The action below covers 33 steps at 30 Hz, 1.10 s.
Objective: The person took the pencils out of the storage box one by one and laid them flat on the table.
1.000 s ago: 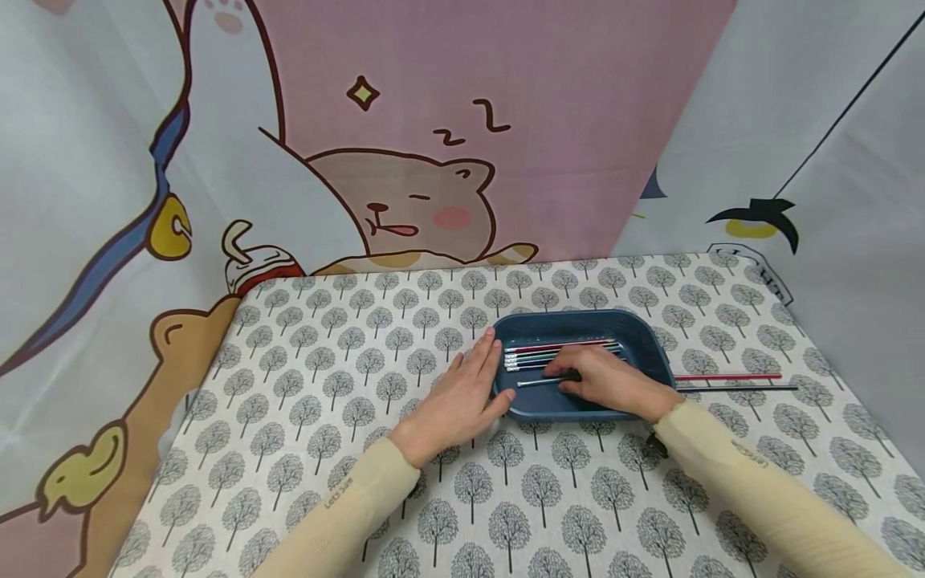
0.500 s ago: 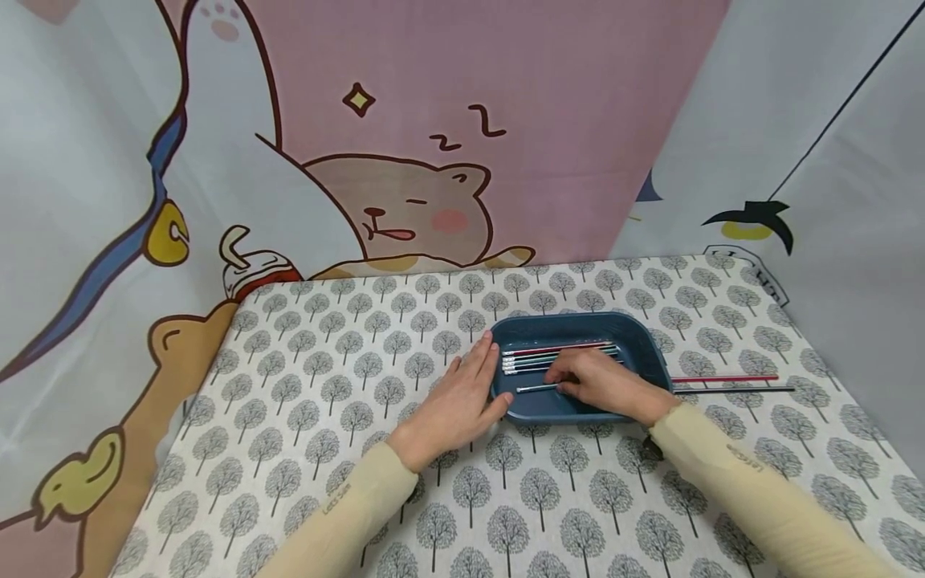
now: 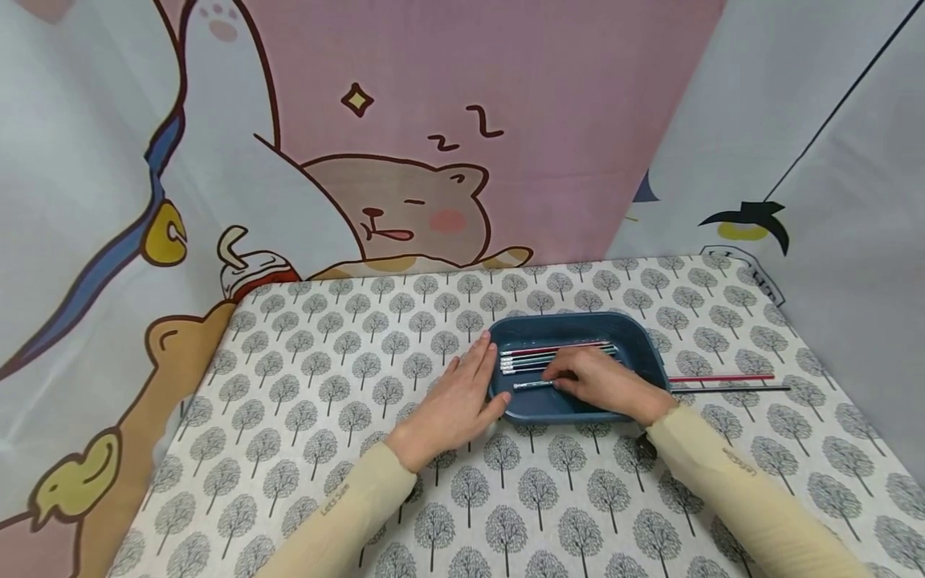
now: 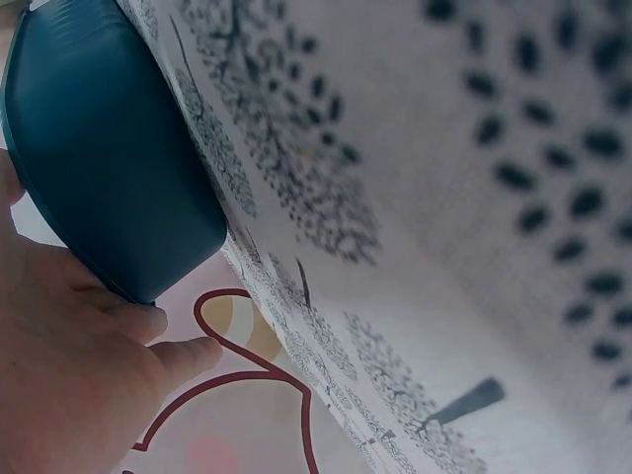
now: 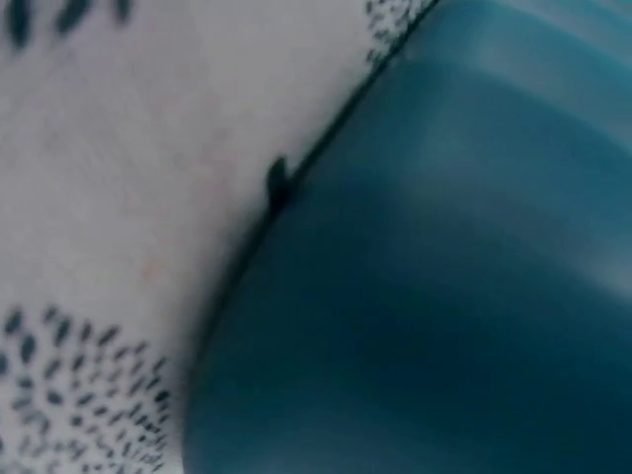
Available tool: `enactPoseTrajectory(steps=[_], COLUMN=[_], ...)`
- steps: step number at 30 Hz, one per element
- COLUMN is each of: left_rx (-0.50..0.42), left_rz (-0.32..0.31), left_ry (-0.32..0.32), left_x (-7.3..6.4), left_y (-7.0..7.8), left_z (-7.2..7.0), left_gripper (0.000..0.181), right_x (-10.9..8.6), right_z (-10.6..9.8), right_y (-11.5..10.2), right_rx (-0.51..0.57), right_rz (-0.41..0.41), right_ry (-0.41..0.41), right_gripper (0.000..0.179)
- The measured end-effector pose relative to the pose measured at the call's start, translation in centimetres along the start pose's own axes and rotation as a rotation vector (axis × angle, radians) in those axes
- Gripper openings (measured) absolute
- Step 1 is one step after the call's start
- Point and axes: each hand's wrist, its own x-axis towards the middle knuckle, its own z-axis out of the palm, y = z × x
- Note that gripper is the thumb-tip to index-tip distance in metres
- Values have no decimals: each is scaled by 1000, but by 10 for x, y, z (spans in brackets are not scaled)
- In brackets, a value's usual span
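Note:
A dark blue plastic tray point(image 3: 571, 319) stands on the table, its outer wall filling much of the right wrist view. My left hand point(image 3: 450, 405) lies with extended fingers against its left end; in the left wrist view that hand point(image 4: 79, 365) touches the tray rim point(image 4: 74, 262). Inside the tray, my right hand point(image 3: 607, 381) pinches a slim pencil point(image 3: 532, 385), whose silvery end points left. The rest of that pencil is hidden by the hand. Behind it, several pencils point(image 3: 523, 361) lie side by side, light ends to the left. The right wrist view does not show the right hand.
A red pencil-like stick point(image 3: 723, 378) and a dark one point(image 3: 733, 389) lie on the tablecloth point(image 3: 347, 449), right of the tray. Their left ends are hidden behind the tray's right side. A cartoon-printed curtain point(image 3: 564, 120) hangs behind the table.
The pinched pencil has turned and shifted slightly within the tray, its silvery end showing more clearly now. The left hand keeps its place at the tray's end.

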Motion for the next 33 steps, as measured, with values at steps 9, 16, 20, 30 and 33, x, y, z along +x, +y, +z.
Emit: enactPoseTrajectory(steps=[9, 16, 20, 30, 33], left_rx=[0, -8, -5, -2, -9], left_rz=[10, 7, 5, 5, 3], left_ry=[13, 10, 5, 6, 3], left_x=[0, 0, 0, 0, -1], left_y=[0, -1, -1, 0, 0], left_z=[3, 3, 2, 1, 0], left_gripper=[79, 78, 79, 77, 78], right_x=[-5, -7, -9, -14, -18], right_z=[-6, -11, -16, -25, -30], right_y=[0, -3, -6, -14, -18], right_rx=[42, 42, 50, 52, 71], right_rz=[13, 13, 19, 34, 15], right_ry=[71, 111, 141, 182, 215], right_gripper=[21, 21, 21, 22, 23])
